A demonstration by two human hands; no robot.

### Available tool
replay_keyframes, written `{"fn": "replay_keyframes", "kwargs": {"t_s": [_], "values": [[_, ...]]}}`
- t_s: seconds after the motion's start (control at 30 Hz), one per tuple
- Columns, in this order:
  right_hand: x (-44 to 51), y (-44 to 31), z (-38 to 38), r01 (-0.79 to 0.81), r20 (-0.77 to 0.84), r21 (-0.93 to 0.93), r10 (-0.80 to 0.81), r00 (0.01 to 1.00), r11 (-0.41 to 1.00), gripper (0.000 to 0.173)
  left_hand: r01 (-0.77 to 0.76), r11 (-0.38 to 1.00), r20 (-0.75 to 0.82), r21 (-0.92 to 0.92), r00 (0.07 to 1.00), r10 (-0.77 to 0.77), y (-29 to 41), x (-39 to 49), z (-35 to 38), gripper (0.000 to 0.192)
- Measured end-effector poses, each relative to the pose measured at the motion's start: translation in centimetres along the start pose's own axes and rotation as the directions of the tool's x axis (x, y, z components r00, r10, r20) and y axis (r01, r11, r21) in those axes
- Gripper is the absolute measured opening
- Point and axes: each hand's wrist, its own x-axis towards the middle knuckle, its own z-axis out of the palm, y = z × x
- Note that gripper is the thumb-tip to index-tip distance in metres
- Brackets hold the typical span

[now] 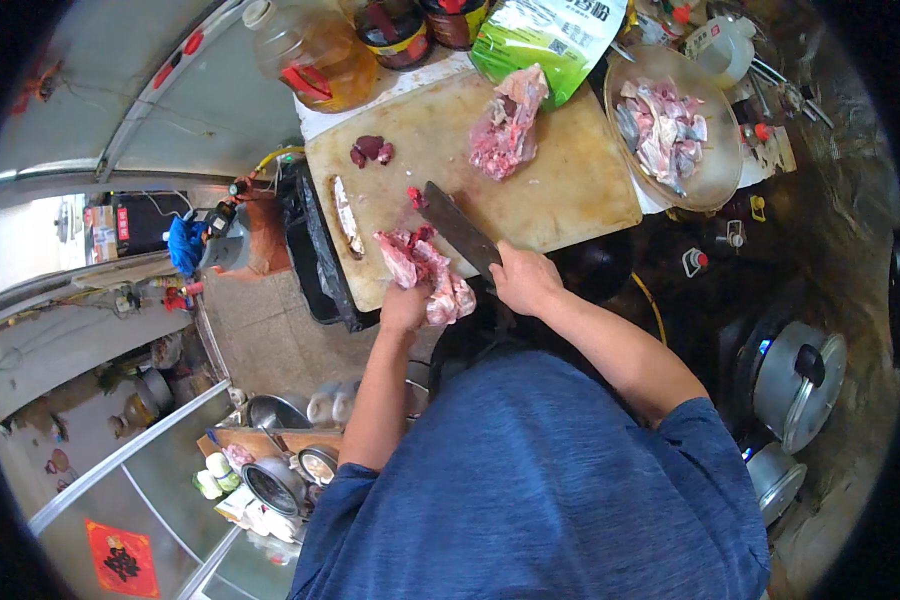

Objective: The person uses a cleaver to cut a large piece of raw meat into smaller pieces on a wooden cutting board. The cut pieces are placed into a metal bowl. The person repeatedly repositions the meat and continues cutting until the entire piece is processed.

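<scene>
My left hand (405,306) grips a piece of raw, bony meat (427,270) over the near left edge of a worn cutting board (570,187). In my right hand (525,279) is the handle of a cleaver (457,225). Its dark blade slants up and left across the board, its far end beside a small dark red scrap (417,198). Farther up lies a larger raw carcass piece (506,127), probably poultry. Several dark red organ pieces (371,150) rest near the upper left, above the board's handle slot (345,217).
A bowl of raw meat and skin pieces (664,135) stands at the board's right. Behind it are a green and white pouch (544,45), an oil jug (315,60) and dark jars (394,34). A bin with a black bag (319,255) adjoins the left edge. Metal pots (791,382) stand at right.
</scene>
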Motion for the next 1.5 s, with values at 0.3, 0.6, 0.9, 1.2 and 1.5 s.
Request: {"fn": "replay_keyframes", "kwargs": {"t_s": [0.3, 0.6, 0.9, 1.2, 1.5], "values": [[0.8, 0.6, 1.9, 0.28, -0.154, -0.453, -0.383, 0.911, 0.847, 0.016, 0.082, 0.978, -0.019, 0.194, 0.997, -0.08, 2.0, -0.1, -0.8, 0.036], [2.3, 1.0, 1.3, 0.202, -0.143, -0.472, -0.301, 0.943, 0.858, 0.015, 0.272, 0.908, 0.221, -0.318, 0.953, -0.208, -0.3, -0.6, -1.4, 0.025], [1.9, 0.2, 0.5, 0.127, -0.003, -0.365, -0.138, 0.99, 0.922, 0.025, 0.047, 0.947, 0.061, -0.319, 0.998, -0.029, 0.0, -4.9, -5.7, 0.039], [0.4, 0.9, -2.1, 0.094, -0.067, -0.149, -0.105, 0.992, 0.984, 0.026, 0.031, 0.974, -0.06, -0.223, 0.997, -0.046, -1.1, 0.5, -7.6, 0.038], [1.5, 3.4, -2.7, -0.007, -0.177, 0.006, 0.008, 0.984, 1.0, 0.028, -0.098, 0.871, -0.414, 0.481, 0.85, 0.325, -1.2, -0.7, -7.7, 0.068]]}}
